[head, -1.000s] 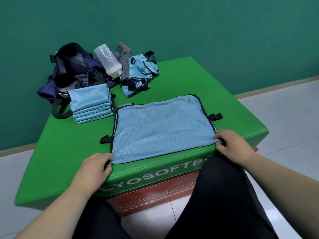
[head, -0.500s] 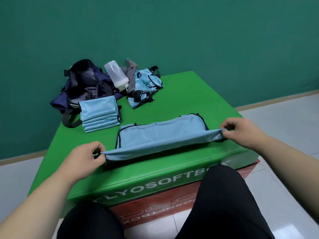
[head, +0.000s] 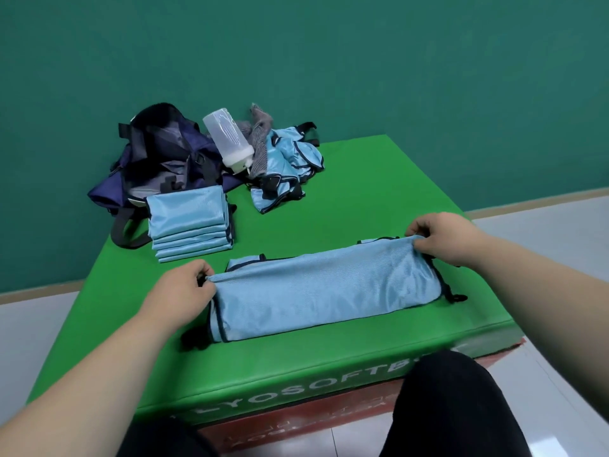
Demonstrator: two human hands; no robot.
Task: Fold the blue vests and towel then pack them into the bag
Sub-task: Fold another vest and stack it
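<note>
Blue vest (head: 323, 291) on green bench (head: 362, 199) being folded in half. Lifted edge pinched at corners by left grip (head: 184, 288) and right grip (head: 441, 237). Next: edge must be laid on far edge, lined up neatly.

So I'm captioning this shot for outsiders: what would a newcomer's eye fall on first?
First, the light blue vest mid-fold at the near middle of the bright green soft box, its corners pinched by the left hand and right hand. Next, at the back left, the stack of folded vests against the dark blue bag, with a clear bottle and a crumpled vest pile beside it.
</note>
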